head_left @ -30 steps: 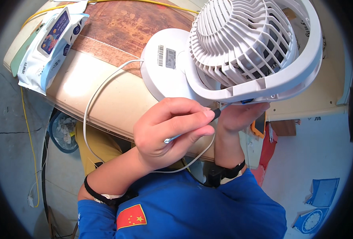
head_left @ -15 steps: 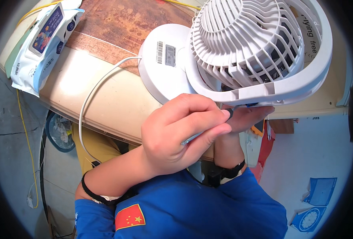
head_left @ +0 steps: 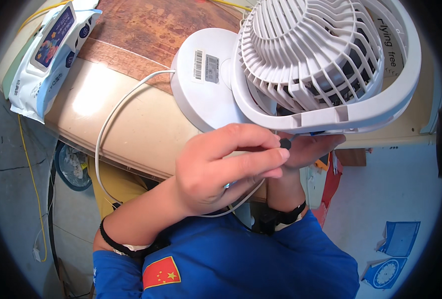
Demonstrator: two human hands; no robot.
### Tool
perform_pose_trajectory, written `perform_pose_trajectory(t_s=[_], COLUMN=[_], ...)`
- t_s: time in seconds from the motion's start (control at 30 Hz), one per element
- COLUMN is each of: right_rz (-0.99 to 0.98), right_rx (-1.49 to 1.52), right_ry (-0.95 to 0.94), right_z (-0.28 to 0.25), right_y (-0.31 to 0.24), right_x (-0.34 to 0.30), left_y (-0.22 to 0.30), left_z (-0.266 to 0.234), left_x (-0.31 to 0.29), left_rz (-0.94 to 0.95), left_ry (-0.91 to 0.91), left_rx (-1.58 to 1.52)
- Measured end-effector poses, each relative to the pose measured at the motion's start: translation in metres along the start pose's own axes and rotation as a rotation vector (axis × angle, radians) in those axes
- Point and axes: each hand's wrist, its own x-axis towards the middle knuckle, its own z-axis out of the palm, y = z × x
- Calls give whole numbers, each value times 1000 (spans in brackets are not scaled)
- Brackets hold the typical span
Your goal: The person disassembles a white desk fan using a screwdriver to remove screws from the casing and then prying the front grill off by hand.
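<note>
My left hand [head_left: 226, 164] is closed in a pinch on a thin tool with a black part [head_left: 285, 144] at its far end. Most of its shaft is hidden by the fingers. A white desk fan [head_left: 320, 117] lies with its ribbed rear cage up, its round base [head_left: 196, 102] to the left. Beneath the near rim, my right hand [head_left: 305, 152] supports the fan, thumb stretched rightward and the other fingers hidden behind the rim. The tool's black end sits just in front of the right palm. Something small and blue shows under the rim.
From the base a white cord [head_left: 101, 119] drops over the edge of the beige table [head_left: 116, 124]. A pack of wipes [head_left: 46, 74] lies at the far left. Down left is a plastic bin [head_left: 74, 167]; an orange-and-black item [head_left: 323, 162] is at the right.
My left fingers have shifted on the tool, and less of its shaft shows. A loop of white cord now shows below that hand. The fan and right hand have barely moved.
</note>
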Motion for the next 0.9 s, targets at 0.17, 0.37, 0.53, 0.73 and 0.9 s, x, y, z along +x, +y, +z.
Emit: perform_pose_trajectory(t_s=[0.17,0.37,0.53,0.73,0.9], right_rz=[9,-311,-326,129,-174], right_rx=[-81,-415,-348,367,-224], right_ry=[-10,-164,-181,-68,-144], right_z=[-23,-41,-43,-14,-8], right_y=[8,28,32,5,3], right_x=[1,-4,-9,-7,-2], left_y=[4,9,8,8,13], left_z=[-10,-18,-21,-21,-20], left_x=[14,28,32,30,13], left_rz=[-67,-73,-20,15,21], left_ry=[-108,-207,-261,-303,-132], left_rx=[-47,-16,46,103,125])
